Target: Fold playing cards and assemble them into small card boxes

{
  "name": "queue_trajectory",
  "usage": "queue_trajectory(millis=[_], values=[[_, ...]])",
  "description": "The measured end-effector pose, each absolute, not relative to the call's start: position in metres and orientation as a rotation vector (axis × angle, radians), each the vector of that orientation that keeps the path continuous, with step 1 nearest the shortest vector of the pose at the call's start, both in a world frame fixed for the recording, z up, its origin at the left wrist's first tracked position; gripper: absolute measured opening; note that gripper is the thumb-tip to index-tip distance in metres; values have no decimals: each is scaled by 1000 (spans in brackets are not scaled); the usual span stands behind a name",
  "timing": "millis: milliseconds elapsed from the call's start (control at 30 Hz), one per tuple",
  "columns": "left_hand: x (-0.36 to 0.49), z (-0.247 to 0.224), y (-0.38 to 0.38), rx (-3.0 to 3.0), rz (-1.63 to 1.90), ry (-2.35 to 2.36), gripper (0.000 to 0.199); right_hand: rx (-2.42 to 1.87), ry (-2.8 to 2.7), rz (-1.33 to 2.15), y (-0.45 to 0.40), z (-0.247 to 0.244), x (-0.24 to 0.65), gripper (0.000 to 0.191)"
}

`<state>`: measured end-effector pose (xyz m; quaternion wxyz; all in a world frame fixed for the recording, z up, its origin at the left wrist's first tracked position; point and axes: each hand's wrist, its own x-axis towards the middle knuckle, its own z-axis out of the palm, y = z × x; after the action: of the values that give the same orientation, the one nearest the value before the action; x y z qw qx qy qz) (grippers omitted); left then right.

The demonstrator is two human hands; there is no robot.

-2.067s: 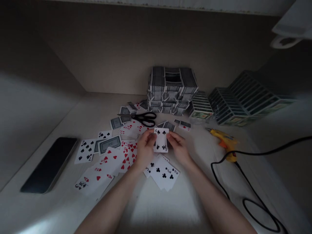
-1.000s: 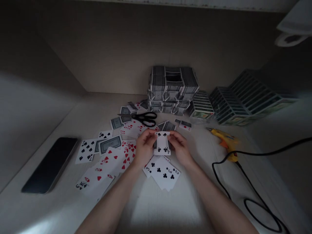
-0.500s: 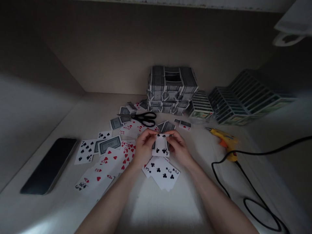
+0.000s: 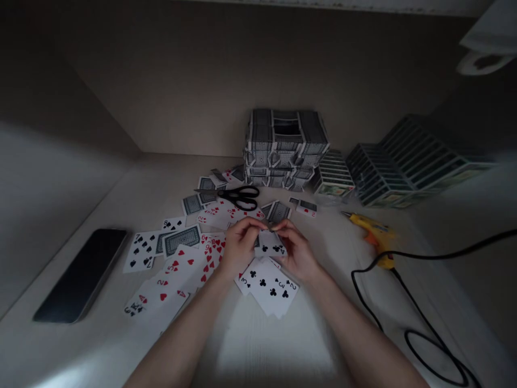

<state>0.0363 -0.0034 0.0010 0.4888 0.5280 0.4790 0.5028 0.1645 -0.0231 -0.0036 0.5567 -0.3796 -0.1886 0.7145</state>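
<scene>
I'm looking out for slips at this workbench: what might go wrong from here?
The four of clubs, pinched between the left hand and right hand, looks bent and might crease unevenly. The scissors lie on loose cards beyond the hands; a careless reach might meet the blades. The glue gun trails a looping cord, which an arm could snag.

Yellow glue gun (image 4: 375,235), black cord (image 4: 448,249), grey-patterned card box (image 4: 286,137)
</scene>
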Motion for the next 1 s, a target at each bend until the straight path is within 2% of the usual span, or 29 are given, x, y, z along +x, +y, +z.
queue_trajectory(millis=[133,333,500,733,867,1000], values=[[34,0,-4,1338,1237,1166,16,-887,-505,1734,-22,-7,168,12],[28,-2,-5,1636,1256,1121,21,-1006,-639,1849,-19,-8,174,30],[24,-4,-5,1874,1212,1054,24,-1008,-774,1883,-18,-8,176,28],[21,-7,-2,1629,1109,1075,24,-1147,-905,1588,-19,-12,170,35],[29,-10,-2,1594,1089,1233,15,-1190,-994,1453,-21,-12,165,35],[37,-11,-3,1626,1079,1387,21,-1195,-1051,1378,-23,-12,163,32]])
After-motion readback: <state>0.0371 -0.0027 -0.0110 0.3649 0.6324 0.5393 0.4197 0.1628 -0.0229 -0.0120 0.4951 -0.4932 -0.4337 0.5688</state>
